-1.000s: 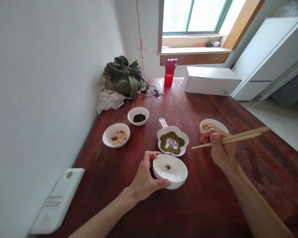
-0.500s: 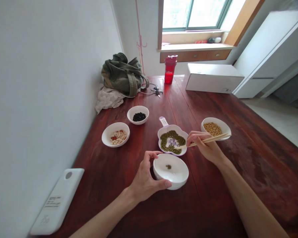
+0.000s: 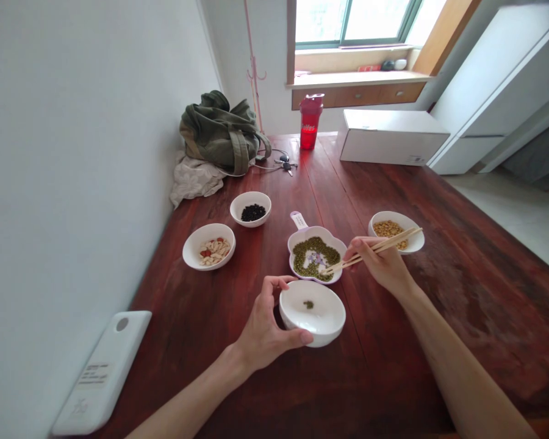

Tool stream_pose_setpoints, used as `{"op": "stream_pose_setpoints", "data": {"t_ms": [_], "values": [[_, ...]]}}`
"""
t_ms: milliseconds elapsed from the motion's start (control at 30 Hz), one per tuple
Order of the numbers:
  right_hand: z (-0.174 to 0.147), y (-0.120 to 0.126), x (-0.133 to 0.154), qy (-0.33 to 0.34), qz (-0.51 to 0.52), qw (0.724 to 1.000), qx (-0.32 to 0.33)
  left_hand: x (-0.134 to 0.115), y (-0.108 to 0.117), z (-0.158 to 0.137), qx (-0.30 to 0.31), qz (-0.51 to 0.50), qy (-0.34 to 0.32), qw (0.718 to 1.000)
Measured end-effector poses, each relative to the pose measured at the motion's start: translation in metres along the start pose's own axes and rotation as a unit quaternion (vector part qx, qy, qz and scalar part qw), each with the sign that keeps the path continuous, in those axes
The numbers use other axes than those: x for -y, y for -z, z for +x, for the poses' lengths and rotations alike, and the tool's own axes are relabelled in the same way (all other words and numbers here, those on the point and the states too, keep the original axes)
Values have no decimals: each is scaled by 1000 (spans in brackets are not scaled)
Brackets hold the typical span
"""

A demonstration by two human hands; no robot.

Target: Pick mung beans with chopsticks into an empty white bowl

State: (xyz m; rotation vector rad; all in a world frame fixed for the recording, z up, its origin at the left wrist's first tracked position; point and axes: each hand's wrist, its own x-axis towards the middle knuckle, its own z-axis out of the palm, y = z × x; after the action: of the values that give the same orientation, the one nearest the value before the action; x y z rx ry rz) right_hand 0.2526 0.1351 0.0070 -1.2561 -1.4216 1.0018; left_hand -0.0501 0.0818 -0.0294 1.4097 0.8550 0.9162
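My left hand (image 3: 272, 326) grips the left side of a white bowl (image 3: 322, 323), thumb on the near rim and fingers at the far rim. A few mung beans (image 3: 308, 304) lie in the bottom of this bowl. Just beyond it stands a flower-shaped dish (image 3: 299, 221) with a short handle, and more mung beans (image 3: 318, 248) are spread inside around a printed pattern. My right hand (image 3: 384, 265) is closed around a pair of chopsticks (image 3: 387, 245). Their tips reach down among the mung beans at the dish's near side; whether they pinch a bean is too small to tell.
Bowls of black beans (image 3: 253, 212), pale and reddish nuts or seeds (image 3: 215, 251) and yellow soybeans (image 3: 388, 230) stand around. Farther back are a green bag (image 3: 219, 134), keys (image 3: 286, 164), a red shaker bottle (image 3: 308, 125) and a white box (image 3: 388, 143). A white device (image 3: 103, 372) lies near left.
The chopsticks have shifted slightly within the dish, their tips now lower among the mung beans and spread a little differently. My left hand keeps its hold on the bowl. The view has tilted slightly.
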Motion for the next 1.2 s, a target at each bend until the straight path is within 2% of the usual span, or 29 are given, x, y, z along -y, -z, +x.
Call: {"op": "stream_pose_setpoints", "data": {"t_ms": [167, 300, 500, 700, 800, 933, 1200], "values": [[0, -10, -7, -56, 55, 996, -32, 0, 0, 1, -2, -8, 0, 1000], [0, -11, -8, -72, 110, 990, -55, 0, 0, 1, -4, 7, -2, 1000], [-7, -9, -4, -46, 147, 987, -55, -4, -2, 0, 1, -25, 4, 1000], [-5, -5, 1, 10, 51, 993, -106, -5, -2, 0, -2, -16, 5, 1000], [-2, -8, 1, -10, 18, 997, -74, -5, -2, 0, -1, -19, 6, 1000], [-2, -12, -1, -51, 46, 997, -40, -6, -2, 0, 0, -20, 6, 1000], [-8, -9, 0, -41, 161, 985, -51, -7, -2, 1, -1, -14, 1, 1000]]}}
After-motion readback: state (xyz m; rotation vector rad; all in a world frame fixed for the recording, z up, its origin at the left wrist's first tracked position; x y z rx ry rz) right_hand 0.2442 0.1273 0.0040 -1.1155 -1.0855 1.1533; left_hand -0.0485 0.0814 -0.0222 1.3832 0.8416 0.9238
